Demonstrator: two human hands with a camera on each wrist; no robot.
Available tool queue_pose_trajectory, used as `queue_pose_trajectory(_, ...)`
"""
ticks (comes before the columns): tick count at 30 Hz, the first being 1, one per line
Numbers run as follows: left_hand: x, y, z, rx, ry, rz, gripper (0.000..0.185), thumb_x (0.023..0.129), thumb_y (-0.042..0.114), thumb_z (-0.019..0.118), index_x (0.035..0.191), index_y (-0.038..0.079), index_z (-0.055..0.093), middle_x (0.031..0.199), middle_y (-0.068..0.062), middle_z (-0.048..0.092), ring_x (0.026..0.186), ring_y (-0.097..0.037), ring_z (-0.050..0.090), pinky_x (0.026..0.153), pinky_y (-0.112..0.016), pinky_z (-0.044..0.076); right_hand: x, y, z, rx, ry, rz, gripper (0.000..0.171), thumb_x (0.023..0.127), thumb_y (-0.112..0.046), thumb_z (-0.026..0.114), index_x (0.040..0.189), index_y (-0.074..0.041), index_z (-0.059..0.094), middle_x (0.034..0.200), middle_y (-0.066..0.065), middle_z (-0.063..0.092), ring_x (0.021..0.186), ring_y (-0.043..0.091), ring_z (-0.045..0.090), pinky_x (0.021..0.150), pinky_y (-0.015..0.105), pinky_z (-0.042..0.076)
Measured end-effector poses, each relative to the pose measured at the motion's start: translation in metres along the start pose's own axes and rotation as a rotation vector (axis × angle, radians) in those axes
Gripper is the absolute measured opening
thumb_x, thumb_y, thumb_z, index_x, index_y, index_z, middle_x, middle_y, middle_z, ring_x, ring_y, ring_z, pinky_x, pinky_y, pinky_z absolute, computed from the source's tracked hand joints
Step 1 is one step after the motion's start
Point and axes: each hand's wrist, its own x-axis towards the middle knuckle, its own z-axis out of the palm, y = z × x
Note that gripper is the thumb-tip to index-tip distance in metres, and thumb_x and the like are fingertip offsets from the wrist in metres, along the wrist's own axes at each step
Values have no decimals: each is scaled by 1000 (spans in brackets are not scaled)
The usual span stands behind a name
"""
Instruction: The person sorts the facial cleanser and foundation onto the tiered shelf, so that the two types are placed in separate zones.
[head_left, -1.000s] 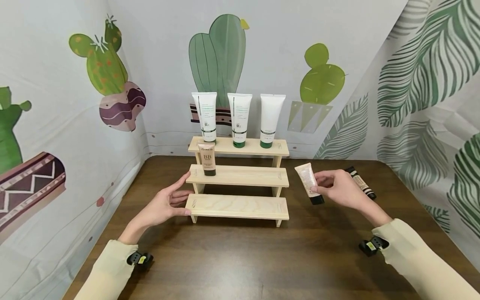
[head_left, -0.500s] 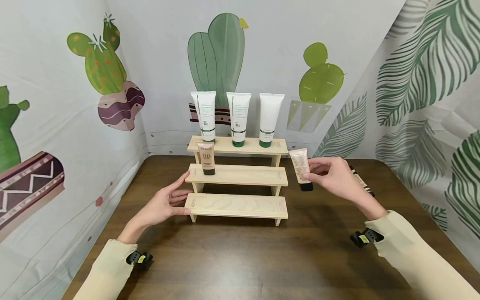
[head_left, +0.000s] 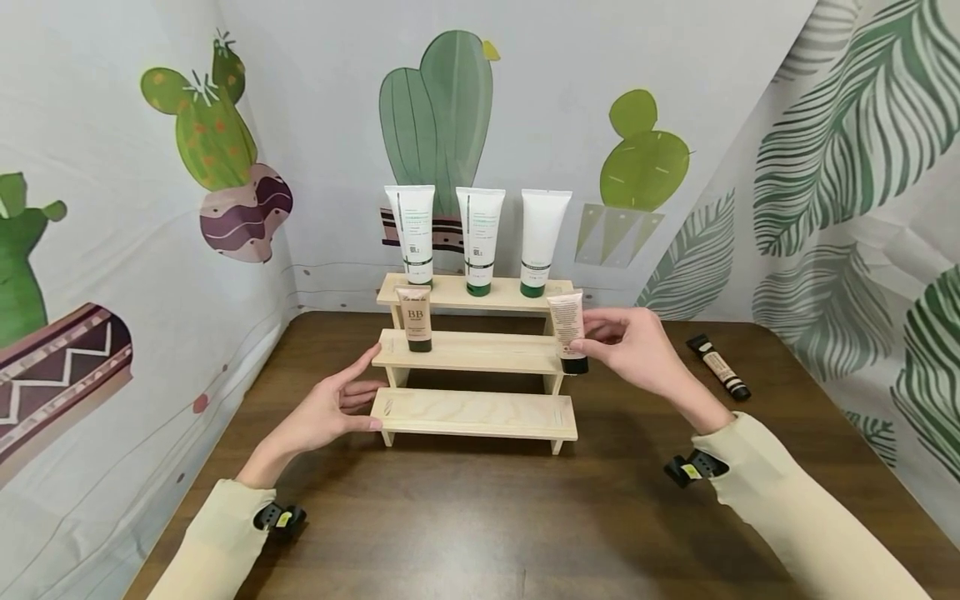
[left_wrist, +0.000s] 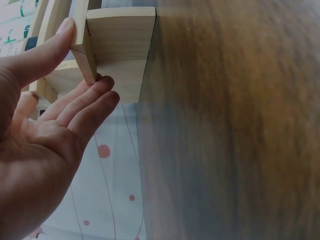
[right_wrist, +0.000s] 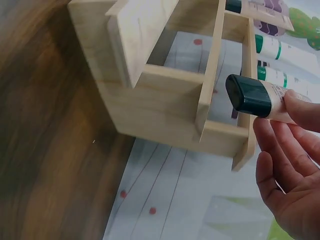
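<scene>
Table [head_left: 480,517] nearest, dark wood, both sleeves resting in from the front corners.

Left hand [head_left: 330,410] lies flat and relaxed against the left end of the wooden step shelf [head_left: 477,414], fingers straight; in the left wrist view the thumb presses the end board of a step and the other fingertips touch the edge below it. Bracing the shelf, by the look of it, not gripping.

Right hand [head_left: 633,346] pinches a small beige tube [head_left: 567,330] with a dark cap, cap down, nearly upright. Tube hangs in the air at the right end of the middle step, cap just off the board's edge; not yet set down. Right wrist view shows the cap [right_wrist: 248,95] clear of the wood, thumb and fingers curled round the tube's body.

Middle step already carries one BB tube [head_left: 415,317] at its left end, standing on its cap. Top step behind holds three white tubes [head_left: 480,238] in a row, green caps down. Bottom step bare. A third small tube [head_left: 720,366] lies flat on the table, well to the right.

Judgement: placing stage, second small tube of three. Next move calls for carrying the tube leftward over the middle step, lowering it squarely onto its cap, and releasing gently; the narrow base could tip if let go tilted.
</scene>
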Motion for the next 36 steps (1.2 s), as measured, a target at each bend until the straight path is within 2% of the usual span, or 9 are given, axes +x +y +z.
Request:
queue_pose_trajectory(6, 0, 0, 0, -2, -1, -4, 108, 71, 3, 83, 153, 33, 18, 152, -4, 28, 119, -28, 53, 96, -49, 44, 9, -12, 16, 62, 6, -12, 30, 77, -20, 81, 105, -12, 73, 85, 2, 71, 73, 14, 68, 56, 24, 52)
queue_pose_trajectory(10, -1, 0, 0, -3, 0, 5, 107, 71, 3, 82, 153, 32, 18, 153, -4, 26, 119, -30, 52, 96, -50, 44, 16, -20, 28, 99, 10, -34, 31, 76, -19, 82, 105, -12, 72, 84, 0, 71, 72, 13, 68, 55, 25, 53)
queue_pose_trajectory(13, -1, -1, -1, -2, 0, 9, 107, 72, 3, 82, 153, 32, 18, 153, -4, 25, 119, -31, 53, 96, -50, 44, 21, -21, 40, 112, 17, -70, 30, 76, -22, 82, 104, -16, 73, 85, -5, 71, 72, 8, 68, 56, 25, 53)
queue_pose_trajectory(22, 1, -4, -1, 6, -8, 27, 107, 72, 6, 83, 153, 30, 17, 148, -12, 36, 119, -30, 53, 96, -43, 46, 38, -30, 72, 152, 29, -90, 28, 76, -21, 82, 103, -20, 73, 91, -10, 71, 73, 7, 67, 62, 28, 56)
queue_pose_trajectory(31, 1, -4, 0, -12, -2, 2, 108, 71, 5, 83, 152, 33, 18, 140, -15, 45, 118, -27, 54, 97, -49, 43, 48, -30, 97, 208, 35, -76, 28, 77, -18, 81, 104, -17, 72, 88, -8, 70, 72, 9, 67, 64, 27, 57)
queue_pose_trajectory(36, 0, -4, -1, -8, -2, 4, 108, 71, 5, 83, 152, 34, 18, 139, -17, 45, 118, -28, 54, 97, -46, 44, 52, -29, 104, 213, 52, -63, 30, 77, -18, 81, 106, -16, 72, 86, -5, 70, 71, 11, 67, 64, 28, 57)
